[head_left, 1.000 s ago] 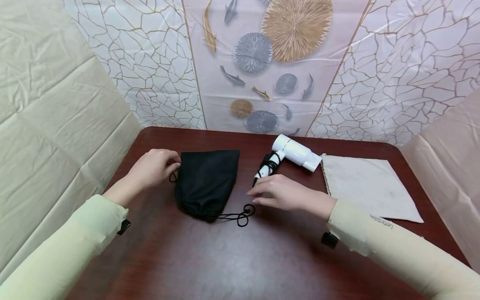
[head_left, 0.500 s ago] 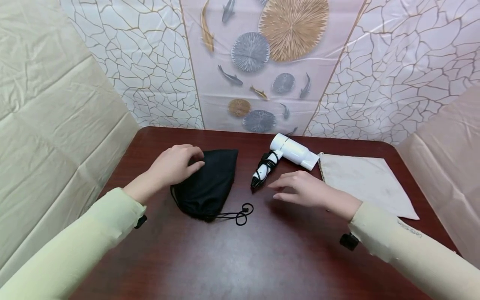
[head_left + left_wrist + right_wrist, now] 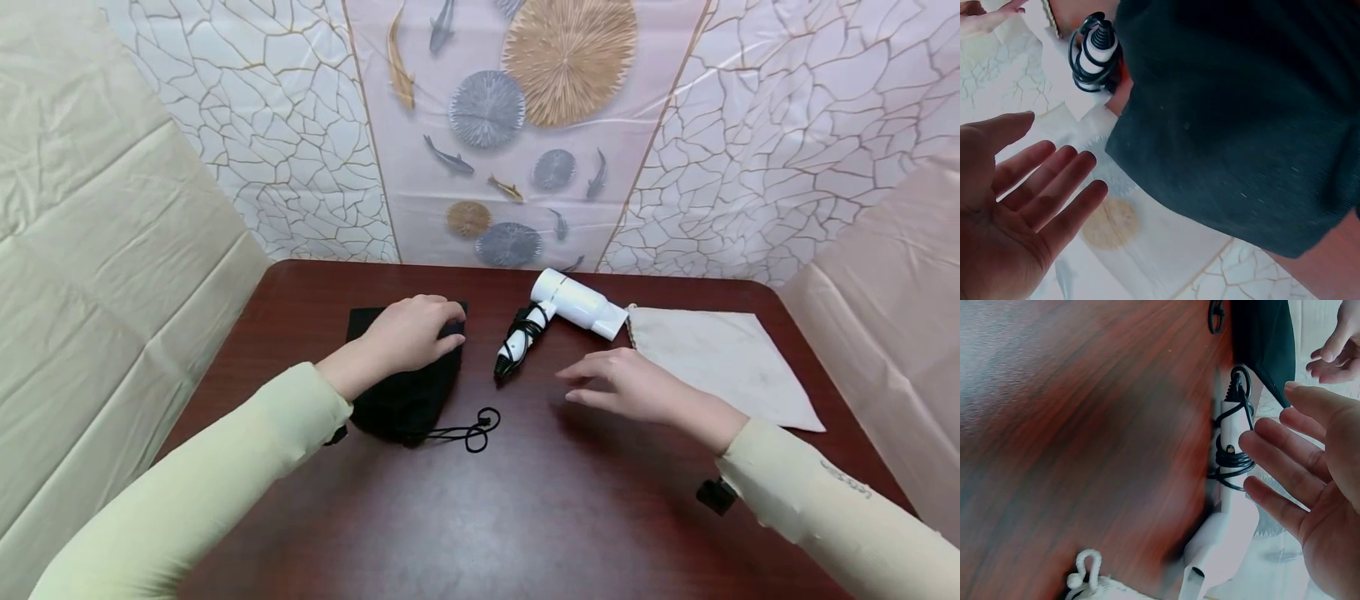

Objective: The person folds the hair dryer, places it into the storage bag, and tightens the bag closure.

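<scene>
My left hand (image 3: 412, 335) is over the black drawstring pouch (image 3: 401, 408), covering part of it in the head view. In the left wrist view its fingers (image 3: 1047, 187) are relaxed and hold nothing, beside the dark cloth. The pouch's cord (image 3: 472, 431) trails to the right in loops. My right hand (image 3: 626, 383) hovers over the table, fingers loosely extended, nothing in its grasp. Beyond it lies a white hair dryer (image 3: 573, 302), its black cord (image 3: 527, 327) wound round the handle. The right wrist view shows the open right palm (image 3: 1335, 506) near that handle.
A cream drawstring bag (image 3: 723, 358) lies flat at the right of the dark red wooden table (image 3: 517, 517). A patterned backdrop (image 3: 487, 183) rises behind the table, with beige cloth walls (image 3: 112, 275) on either side.
My left hand has moved right, from the pouch's left edge to over the pouch. My right hand has drawn right, away from the hair dryer's handle end. The view has shifted slightly.
</scene>
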Available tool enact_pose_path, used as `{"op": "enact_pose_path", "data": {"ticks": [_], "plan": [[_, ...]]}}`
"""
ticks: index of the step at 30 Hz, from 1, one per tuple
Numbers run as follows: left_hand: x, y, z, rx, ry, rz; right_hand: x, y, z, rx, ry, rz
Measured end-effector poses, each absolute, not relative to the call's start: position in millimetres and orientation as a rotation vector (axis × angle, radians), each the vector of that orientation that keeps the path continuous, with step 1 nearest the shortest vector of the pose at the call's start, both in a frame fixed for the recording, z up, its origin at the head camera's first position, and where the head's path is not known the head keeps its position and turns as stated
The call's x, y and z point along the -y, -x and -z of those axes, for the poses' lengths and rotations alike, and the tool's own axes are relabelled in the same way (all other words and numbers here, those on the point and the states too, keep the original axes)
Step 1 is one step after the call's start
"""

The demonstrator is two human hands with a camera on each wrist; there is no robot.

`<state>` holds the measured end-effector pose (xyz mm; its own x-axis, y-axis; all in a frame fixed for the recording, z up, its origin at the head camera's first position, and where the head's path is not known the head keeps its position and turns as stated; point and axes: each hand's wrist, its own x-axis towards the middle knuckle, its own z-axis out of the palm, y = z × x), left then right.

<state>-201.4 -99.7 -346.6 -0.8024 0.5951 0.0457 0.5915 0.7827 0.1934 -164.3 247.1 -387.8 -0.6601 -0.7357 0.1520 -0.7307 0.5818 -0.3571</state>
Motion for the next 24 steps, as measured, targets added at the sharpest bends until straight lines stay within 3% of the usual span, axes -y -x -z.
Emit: {"op": "enact_pose_path", "data": {"ticks": [24], "plan": [[46,227,376,-2.776,-1.332,0.244,-274,150,397,-2.875,1.211,0.675]]}}
